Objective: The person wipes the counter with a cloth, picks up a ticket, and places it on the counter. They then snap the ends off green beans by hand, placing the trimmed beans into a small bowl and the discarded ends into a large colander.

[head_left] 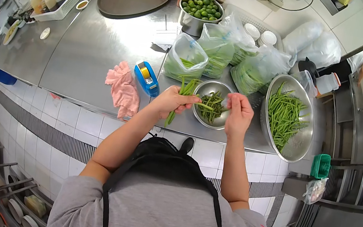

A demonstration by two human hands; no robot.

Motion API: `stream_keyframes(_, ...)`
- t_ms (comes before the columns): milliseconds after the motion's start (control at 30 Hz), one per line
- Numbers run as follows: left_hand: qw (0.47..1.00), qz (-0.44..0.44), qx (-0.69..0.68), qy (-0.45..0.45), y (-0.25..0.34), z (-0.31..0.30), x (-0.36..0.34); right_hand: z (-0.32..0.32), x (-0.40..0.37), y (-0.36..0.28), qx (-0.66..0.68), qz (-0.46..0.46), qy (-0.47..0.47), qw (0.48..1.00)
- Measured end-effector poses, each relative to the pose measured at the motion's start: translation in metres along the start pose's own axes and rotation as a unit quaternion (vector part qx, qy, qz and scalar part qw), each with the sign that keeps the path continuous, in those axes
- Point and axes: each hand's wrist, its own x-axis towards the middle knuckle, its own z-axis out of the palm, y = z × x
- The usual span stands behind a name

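My left hand (170, 101) is closed around a small bunch of green beans (188, 88), whose ends stick out above and below the fingers. Just right of it, a small steel bowl (202, 87) holds a heap of bean trimmings (211, 106). At that bowl's right rim is my right hand (239, 117), thumb and fingertips pinched together; whatever may be between them is too small to make out. Farther right, a large steel bowl (304, 141), tilted toward me, contains many green beans (285, 115).
Bags of green beans (184, 70) stand behind the small bowl, near a pot of limes (189, 25). To the left are a blue tape dispenser (147, 79) and a pink cloth (122, 89) on the steel counter (78, 59). Another person (358, 63) stands far right.
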Motion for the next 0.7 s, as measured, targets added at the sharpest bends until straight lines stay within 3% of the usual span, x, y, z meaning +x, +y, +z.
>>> stream_keyframes(33,1.000,0.002,0.000,0.001,-0.002,-0.002,0.001,-0.003,0.004,0.004,0.000,-0.001,-0.002,1.000)
stream_keyframes(100,0.999,-0.024,-0.041,0.002,-0.006,-0.005,0.001,-0.007,0.009,0.007,-0.305,-0.027,-0.080,0.949)
stream_keyframes(133,0.999,-0.023,-0.040,0.001,-0.007,-0.006,-0.001,-0.007,0.008,0.005,-0.386,-0.050,-0.112,0.914)
stream_keyframes(167,0.999,-0.034,-0.028,-0.014,-0.004,-0.007,0.000,-0.004,0.012,0.003,-0.386,-0.055,-0.111,0.914)
stream_keyframes(233,0.998,-0.051,-0.022,-0.028,-0.006,-0.006,-0.001,0.008,0.011,-0.006,-0.219,-0.018,-0.104,0.970)
stream_keyframes(300,0.996,-0.050,-0.013,-0.078,-0.005,-0.005,-0.003,0.021,0.014,-0.022,-0.170,0.028,-0.152,0.973)
stream_keyframes(367,0.992,-0.053,-0.018,-0.109,-0.002,-0.005,-0.005,0.031,0.015,-0.032,-0.128,0.173,-0.336,0.917)
stream_keyframes(400,0.988,-0.054,-0.026,-0.139,-0.001,-0.004,-0.006,0.033,0.016,-0.026,-0.067,0.218,-0.362,0.904)
stream_keyframes(633,0.980,-0.063,-0.057,-0.181,0.000,-0.007,-0.014,0.029,0.017,-0.018,-0.064,0.208,-0.364,0.906)
stream_keyframes(700,0.979,-0.060,-0.066,-0.183,-0.002,-0.008,-0.013,0.031,0.016,-0.018,-0.028,0.180,-0.325,0.928)
